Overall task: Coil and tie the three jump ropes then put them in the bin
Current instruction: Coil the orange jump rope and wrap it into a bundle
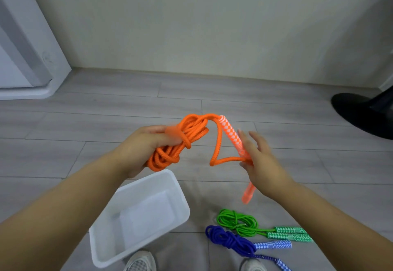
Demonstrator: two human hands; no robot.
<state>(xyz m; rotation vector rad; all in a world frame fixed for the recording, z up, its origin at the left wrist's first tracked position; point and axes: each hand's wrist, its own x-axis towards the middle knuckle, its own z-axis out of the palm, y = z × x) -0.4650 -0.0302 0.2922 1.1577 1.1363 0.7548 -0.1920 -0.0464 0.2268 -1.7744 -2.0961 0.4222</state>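
My left hand (144,145) grips a coiled bundle of orange jump rope (180,141) held up over the floor. A loose loop of that rope runs right to its orange-and-white handles (232,136). My right hand (261,162) is at those handles, fingers mostly spread, and pinches the rope and a handle near the thumb. One handle hangs blurred below that hand. A coiled green jump rope (238,221) and a coiled blue jump rope (227,238) lie on the floor at lower right. The white bin (178,187) stands below my left hand, with nothing inside.
Grey plank floor (106,121) runs to a pale wall. A black round base (361,111) sits at far right. A white door frame (32,68) stands at left. My two shoes (141,260) show at the bottom edge, beside the bin.
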